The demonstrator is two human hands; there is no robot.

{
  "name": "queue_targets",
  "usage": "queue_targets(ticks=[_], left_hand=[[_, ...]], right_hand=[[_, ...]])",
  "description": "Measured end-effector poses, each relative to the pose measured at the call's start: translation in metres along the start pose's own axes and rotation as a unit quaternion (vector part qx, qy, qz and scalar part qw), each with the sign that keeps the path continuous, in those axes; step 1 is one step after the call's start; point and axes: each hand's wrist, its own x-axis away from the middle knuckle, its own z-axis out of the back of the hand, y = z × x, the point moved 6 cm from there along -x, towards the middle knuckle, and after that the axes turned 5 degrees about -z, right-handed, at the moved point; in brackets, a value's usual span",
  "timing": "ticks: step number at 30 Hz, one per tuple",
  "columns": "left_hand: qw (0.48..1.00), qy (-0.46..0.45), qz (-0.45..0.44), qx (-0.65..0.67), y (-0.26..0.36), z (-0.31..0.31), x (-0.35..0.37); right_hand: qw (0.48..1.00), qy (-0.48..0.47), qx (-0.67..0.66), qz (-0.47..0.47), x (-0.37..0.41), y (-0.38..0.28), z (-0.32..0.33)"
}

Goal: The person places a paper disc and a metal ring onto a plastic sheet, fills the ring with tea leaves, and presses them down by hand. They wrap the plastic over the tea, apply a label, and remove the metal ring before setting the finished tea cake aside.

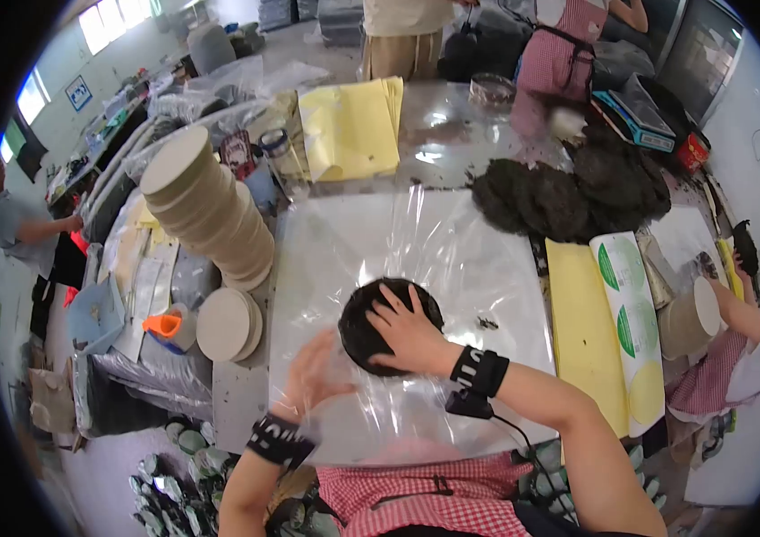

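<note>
A dark, nearly black round cake of pressed material (355, 333) lies on a sheet of clear plastic film (487, 394) over a pale board. My right hand (411, 331) rests on top of the cake with fingers spread, pressing flat rather than gripping. Just left of the cake is my left hand (313, 371), its fingers apart and slightly blurred, holding nothing visible; it may be touching the film. A few dark crumbs (486, 323) lie to the right of the cake. Both wrists wear black bands with white lettering.
At back right sits a heap of dark clumps (568, 192). Stacked pale discs (210, 206) tower at left, beside a shorter stack (226, 324). Yellow sheets (349, 130) lie behind, others (581, 322) at right. A blue scale (635, 121) stands far right. Other people work nearby.
</note>
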Motion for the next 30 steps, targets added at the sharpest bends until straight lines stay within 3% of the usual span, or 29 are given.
queue_targets(ticks=[1, 2, 3, 4, 5, 6, 7, 9, 10, 11, 14, 16, 18, 19, 21, 22, 23, 26, 27, 29, 30], left_hand=[[0.998, -0.026, -0.039, 0.036, 0.019, -0.011, -0.018], [0.994, -0.043, -0.08, 0.067, 0.032, -0.019, -0.036], [0.991, -0.047, -0.099, 0.076, 0.034, -0.028, -0.038], [0.992, -0.054, -0.072, 0.089, 0.033, -0.035, -0.039], [0.993, -0.051, -0.064, 0.089, 0.037, -0.032, -0.044], [0.993, -0.052, -0.057, 0.09, 0.04, -0.029, -0.049], [0.996, -0.031, -0.011, 0.085, 0.036, -0.034, -0.05], [0.993, -0.006, 0.081, 0.089, 0.033, -0.052, -0.041], [0.991, -0.021, 0.116, 0.069, 0.033, -0.057, -0.044], [0.987, -0.036, 0.151, 0.048, 0.032, -0.058, -0.051], [0.983, -0.01, 0.182, -0.002, 0.036, -0.06, -0.057], [0.978, 0.039, 0.206, 0.006, 0.039, -0.053, -0.065], [0.975, 0.036, 0.219, 0.017, 0.038, -0.057, -0.063], [0.974, 0.031, 0.222, 0.019, 0.037, -0.057, -0.062], [0.977, 0.037, 0.211, -0.009, 0.038, -0.052, -0.073], [0.978, 0.025, 0.208, -0.017, 0.044, -0.052, -0.069], [0.961, -0.029, 0.275, 0.005, 0.042, -0.061, -0.059], [0.98, 0.059, 0.186, 0.036, 0.039, -0.056, -0.055], [0.984, 0.035, 0.159, 0.074, 0.035, -0.045, -0.052], [0.917, 0.139, 0.234, 0.292, -0.013, -0.03, -0.057], [0.856, 0.18, 0.274, 0.4, -0.022, -0.03, -0.059]], right_hand=[[0.999, 0.001, -0.036, 0.002, 0.004, -0.003, 0.012], [0.993, 0.043, -0.103, 0.028, 0.014, 0.006, 0.016], [0.966, 0.123, -0.228, -0.012, 0.033, 0.019, 0.034], [0.943, 0.219, -0.236, -0.088, 0.06, 0.034, 0.068], [0.866, 0.293, -0.31, -0.261, 0.102, 0.073, 0.063], [0.85, 0.351, -0.138, -0.368, 0.144, 0.099, 0.068], [0.812, 0.372, -0.161, -0.42, 0.192, 0.151, 0.032], [0.774, 0.186, -0.364, -0.483, 0.202, 0.131, 0.025], [0.727, 0.09, -0.457, -0.504, 0.208, 0.111, 0.026], [0.765, 0.124, -0.468, -0.426, 0.196, 0.103, 0.049], [0.677, 0.432, -0.465, -0.374, 0.209, 0.175, 0.124], [0.663, 0.393, -0.513, -0.376, 0.205, 0.176, 0.094], [0.79, 0.317, -0.424, -0.308, 0.201, 0.143, 0.034], [0.892, 0.258, -0.296, -0.226, 0.184, 0.105, 0.003], [0.833, 0.283, -0.42, -0.221, 0.128, 0.061, -0.019], [0.828, 0.316, -0.398, -0.237, 0.096, 0.051, 0.015], [0.84, 0.341, -0.338, -0.253, 0.069, 0.042, 0.032], [0.874, 0.348, -0.231, -0.248, 0.033, 0.015, 0.035], [0.87, 0.392, -0.203, -0.219, 0.033, 0.014, 0.043], [0.917, 0.317, -0.165, -0.176, 0.029, 0.024, 0.051], [0.94, 0.269, -0.131, -0.163, 0.028, 0.022, 0.05]])
